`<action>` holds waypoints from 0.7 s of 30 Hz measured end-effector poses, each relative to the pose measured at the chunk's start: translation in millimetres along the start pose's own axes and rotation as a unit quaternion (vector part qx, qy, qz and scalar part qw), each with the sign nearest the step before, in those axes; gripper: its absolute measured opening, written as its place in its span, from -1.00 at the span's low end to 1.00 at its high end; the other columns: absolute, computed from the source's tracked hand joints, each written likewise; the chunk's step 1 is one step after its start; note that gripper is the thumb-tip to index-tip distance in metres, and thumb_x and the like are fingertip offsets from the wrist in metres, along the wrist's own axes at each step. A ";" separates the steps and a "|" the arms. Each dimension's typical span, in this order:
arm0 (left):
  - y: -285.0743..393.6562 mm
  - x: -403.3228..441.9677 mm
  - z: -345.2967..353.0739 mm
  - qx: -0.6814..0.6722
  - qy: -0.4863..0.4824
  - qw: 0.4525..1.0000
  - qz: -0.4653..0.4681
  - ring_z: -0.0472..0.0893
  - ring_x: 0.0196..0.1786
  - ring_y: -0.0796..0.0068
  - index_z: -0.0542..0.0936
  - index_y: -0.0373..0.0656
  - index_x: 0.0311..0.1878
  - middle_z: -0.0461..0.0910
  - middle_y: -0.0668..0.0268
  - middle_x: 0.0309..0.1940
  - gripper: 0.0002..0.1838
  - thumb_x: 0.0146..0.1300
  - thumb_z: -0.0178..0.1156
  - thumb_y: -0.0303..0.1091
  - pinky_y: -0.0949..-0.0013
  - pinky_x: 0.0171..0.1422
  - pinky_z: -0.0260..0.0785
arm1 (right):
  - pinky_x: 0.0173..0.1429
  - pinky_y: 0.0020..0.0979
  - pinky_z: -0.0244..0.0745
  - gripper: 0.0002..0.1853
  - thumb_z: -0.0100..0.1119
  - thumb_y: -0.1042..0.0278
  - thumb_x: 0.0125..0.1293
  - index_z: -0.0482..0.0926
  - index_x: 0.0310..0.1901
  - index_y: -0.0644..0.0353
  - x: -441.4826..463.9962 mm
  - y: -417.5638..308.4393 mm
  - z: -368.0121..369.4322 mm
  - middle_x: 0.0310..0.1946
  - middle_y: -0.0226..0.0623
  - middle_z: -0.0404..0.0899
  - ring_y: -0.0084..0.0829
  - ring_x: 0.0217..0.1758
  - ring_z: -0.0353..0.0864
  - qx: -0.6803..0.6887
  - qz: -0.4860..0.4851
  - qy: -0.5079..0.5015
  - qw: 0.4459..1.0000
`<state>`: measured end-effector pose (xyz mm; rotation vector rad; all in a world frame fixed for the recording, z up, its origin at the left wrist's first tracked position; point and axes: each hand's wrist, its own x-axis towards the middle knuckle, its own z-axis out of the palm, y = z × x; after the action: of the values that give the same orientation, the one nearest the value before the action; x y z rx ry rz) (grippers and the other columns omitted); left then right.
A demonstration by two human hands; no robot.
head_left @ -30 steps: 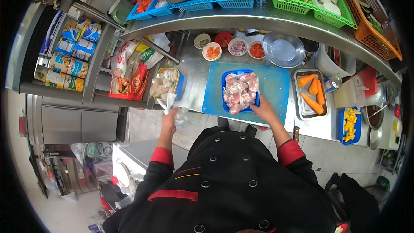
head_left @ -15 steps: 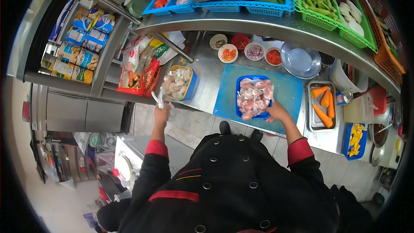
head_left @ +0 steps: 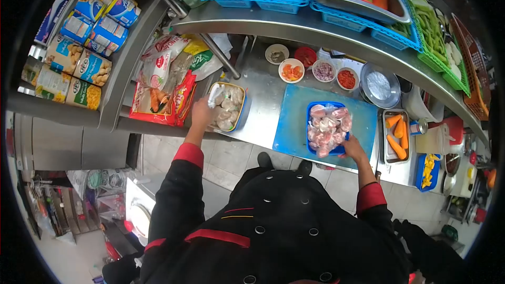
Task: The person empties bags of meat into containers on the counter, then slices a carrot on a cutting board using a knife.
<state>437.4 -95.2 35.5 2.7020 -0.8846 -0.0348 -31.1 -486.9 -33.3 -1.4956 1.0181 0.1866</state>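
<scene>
My left hand (head_left: 202, 112) is closed round a clear plastic bag (head_left: 215, 95), at the left edge of a tub of bagged pale pieces (head_left: 228, 108). My right hand (head_left: 351, 148) grips the lower right corner of a blue tray (head_left: 310, 145). Bagged pink meat (head_left: 327, 126) fills that tray, which lies on a blue cutting board (head_left: 290, 110). Behind the board stand small bowls of chopped tomato (head_left: 292, 71), onion (head_left: 323, 71) and red pepper (head_left: 346, 79).
Right of the board are a metal tray (head_left: 388, 153) with carrots, a can (head_left: 418, 127) and a blue tub of yellow pieces (head_left: 428, 172). Red food packages (head_left: 152, 110) lie at the left. A raised steel shelf (head_left: 273, 27) with vegetable baskets crosses above; cans (head_left: 90, 68) fill the left rack.
My left hand has moved up with the plastic bag, from the counter's front edge to beside the tub of pale pieces. My right hand stays at the blue tray. The view has shifted.
</scene>
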 end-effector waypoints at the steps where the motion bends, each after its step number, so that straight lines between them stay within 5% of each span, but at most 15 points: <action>1: 7.8 1.4 -3.5 -0.024 0.000 1.000 -0.002 0.65 -0.05 -0.08 0.67 -0.06 0.07 0.69 0.05 -0.11 -0.60 0.12 0.39 -0.29 -0.05 0.13 0.47 | -0.52 -0.18 0.73 -0.59 0.15 0.37 0.35 0.45 0.15 0.43 -2.1 -0.9 3.9 -0.26 0.04 0.69 -0.07 -0.48 0.77 0.002 0.003 0.027 1.000; 10: -5.2 7.9 5.5 -0.021 0.018 0.997 0.069 0.65 -0.03 0.02 0.64 -0.13 0.11 0.69 0.09 -0.15 -0.58 0.14 0.34 -0.36 0.03 0.20 0.40 | -0.46 -0.25 0.75 -0.64 0.11 0.46 0.32 0.46 0.13 0.39 -4.3 5.7 57.4 -0.23 0.00 0.71 -0.18 -0.43 0.77 0.146 0.044 0.078 0.985; 16: -18.7 -3.0 -9.8 -0.136 -0.013 0.987 0.090 0.61 -0.04 -0.12 0.64 -0.15 0.15 0.65 0.02 -0.04 -0.58 0.20 0.34 -0.34 -0.01 0.11 0.44 | -0.34 -0.32 0.77 -0.61 0.07 0.51 0.31 0.47 0.16 0.41 -44.6 -51.9 136.8 -0.19 -0.01 0.71 -0.22 -0.39 0.76 0.230 0.002 0.114 0.967; 18: -28.3 -10.2 -12.9 -0.277 0.076 0.957 0.047 0.58 0.10 -0.18 0.59 -0.28 0.14 0.61 -0.08 -0.02 -0.64 0.29 0.28 -0.41 0.00 0.23 0.43 | -0.34 -0.29 0.78 -0.58 0.04 0.52 0.35 0.45 0.24 0.36 -51.0 -74.2 152.5 -0.09 0.01 0.68 -0.20 -0.35 0.78 0.211 0.036 0.047 0.976; 21: -37.6 -33.2 -25.4 -0.370 0.068 0.923 -0.081 0.64 0.13 0.07 0.54 -0.30 0.25 0.62 -0.01 0.10 -0.63 0.48 0.21 -0.32 0.18 0.25 0.44 | -0.29 -0.27 0.78 -0.59 0.05 0.51 0.39 0.45 0.25 0.36 -71.6 -148.7 198.0 -0.09 -0.06 0.68 -0.22 -0.29 0.77 0.209 -0.044 0.019 0.977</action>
<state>435.0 -40.2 46.7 2.0226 -0.4656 -0.1770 112.8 -302.4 74.9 -1.1589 0.9507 -0.1165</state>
